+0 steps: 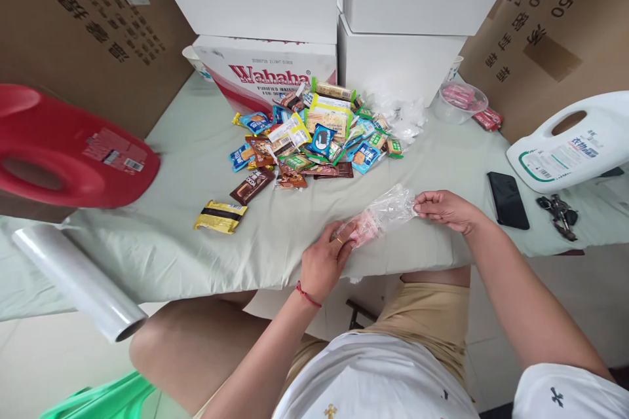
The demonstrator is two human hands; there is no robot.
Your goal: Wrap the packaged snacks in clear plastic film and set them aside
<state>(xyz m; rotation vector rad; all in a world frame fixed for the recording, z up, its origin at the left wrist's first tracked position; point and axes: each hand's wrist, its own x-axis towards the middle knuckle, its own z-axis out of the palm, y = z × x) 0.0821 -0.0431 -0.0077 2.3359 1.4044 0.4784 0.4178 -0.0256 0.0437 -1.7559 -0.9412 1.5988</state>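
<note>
Near the table's front edge, a clear plastic bag (pixel 393 206) with something pink and white inside stretches between my two hands. My left hand (pixel 327 255) is closed around the bag's filled end, its thumb lying over the pink contents (pixel 363 228). The bag's loose clear end is pinched in the fingertips of my right hand (pixel 442 208). Beyond my hands lies a heap of wrapped snacks (pixel 314 134) in blue, yellow, green and brown packets. A yellow packet (pixel 220 217) with a dark band and a brown cocoa packet (pixel 252 185) lie at the heap's near left.
A red jug (pixel 73 144) and a film roll (pixel 81 281) lie at left. At right are a white detergent bottle (pixel 572 141), a phone (pixel 508 200), keys (pixel 559 215) and a round tub (pixel 460 103) with pink packets. Behind stand a Wahaha carton (pixel 265 69) and white boxes (pixel 403 65).
</note>
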